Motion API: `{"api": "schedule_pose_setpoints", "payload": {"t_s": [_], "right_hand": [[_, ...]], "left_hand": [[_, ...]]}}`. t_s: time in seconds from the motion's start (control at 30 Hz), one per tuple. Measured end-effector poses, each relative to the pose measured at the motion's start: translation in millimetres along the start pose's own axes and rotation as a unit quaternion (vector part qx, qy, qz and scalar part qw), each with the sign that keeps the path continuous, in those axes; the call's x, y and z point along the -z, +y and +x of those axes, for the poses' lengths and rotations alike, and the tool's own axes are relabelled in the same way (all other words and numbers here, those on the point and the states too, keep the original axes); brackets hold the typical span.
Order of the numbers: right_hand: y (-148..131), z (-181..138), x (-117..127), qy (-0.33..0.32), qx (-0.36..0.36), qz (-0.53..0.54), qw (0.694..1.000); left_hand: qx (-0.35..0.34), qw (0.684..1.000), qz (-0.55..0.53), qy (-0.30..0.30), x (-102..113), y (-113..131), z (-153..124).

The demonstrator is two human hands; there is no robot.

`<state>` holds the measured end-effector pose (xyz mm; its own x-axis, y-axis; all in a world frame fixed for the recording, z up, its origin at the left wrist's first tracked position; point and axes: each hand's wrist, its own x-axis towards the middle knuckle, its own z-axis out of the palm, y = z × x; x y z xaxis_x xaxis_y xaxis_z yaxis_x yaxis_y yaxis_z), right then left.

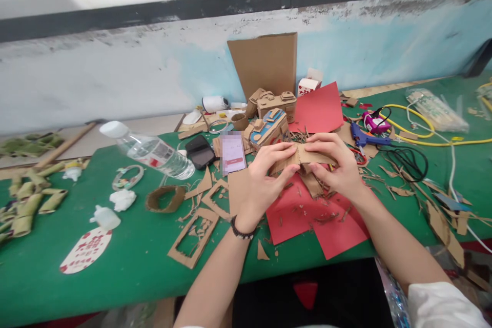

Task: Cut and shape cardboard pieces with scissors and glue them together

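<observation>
Both hands grip one strip of brown cardboard [299, 156] above the red paper. My left hand [265, 177] has its left end pinched between thumb and fingers; a dark beaded bracelet circles that wrist. On the strip's right part, my right hand [336, 164] is closed with the thumb below and fingers on top. A rough seam crosses the strip between the hands. Red paper sheets [295, 215] under them carry cardboard scraps. Just behind the hands stand cardboard camera-shaped models [269, 128], one with blue parts. A lit phone [233, 152] lies left of them.
A water bottle [154, 152] tilts on the left, near cut cardboard frames [194, 238] and a cardboard ring [165, 199]. Rightward lie a blue glue gun [367, 137], a purple device [375, 122] and yellow cable [423, 138]. A large cardboard sheet [267, 66] leans on the wall.
</observation>
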<state>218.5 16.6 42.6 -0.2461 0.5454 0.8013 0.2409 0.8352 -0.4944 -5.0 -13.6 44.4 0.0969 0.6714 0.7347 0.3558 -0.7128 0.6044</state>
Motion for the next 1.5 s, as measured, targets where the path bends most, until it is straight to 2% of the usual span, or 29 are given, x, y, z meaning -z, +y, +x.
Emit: {"api": "schedule_pose_setpoints", "payload": {"t_s": [0.77,1.2,1.5], "right_hand": [[-2.2,-0.4,-0.5,-0.017,-0.018,0.030,0.999],[-2.7,-1.9,-0.7,-0.022,-0.034,0.047,0.998],[-3.0,-1.4,0.0,-0.028,-0.030,0.043,0.998]], "left_hand": [[0.001,1.000,-0.021,-0.005,-1.9,-1.5,-1.3],[0.051,0.998,0.003,-0.021,0.1,3.9,-1.2],[0.012,1.000,0.011,-0.025,0.1,-1.6,0.2]]}}
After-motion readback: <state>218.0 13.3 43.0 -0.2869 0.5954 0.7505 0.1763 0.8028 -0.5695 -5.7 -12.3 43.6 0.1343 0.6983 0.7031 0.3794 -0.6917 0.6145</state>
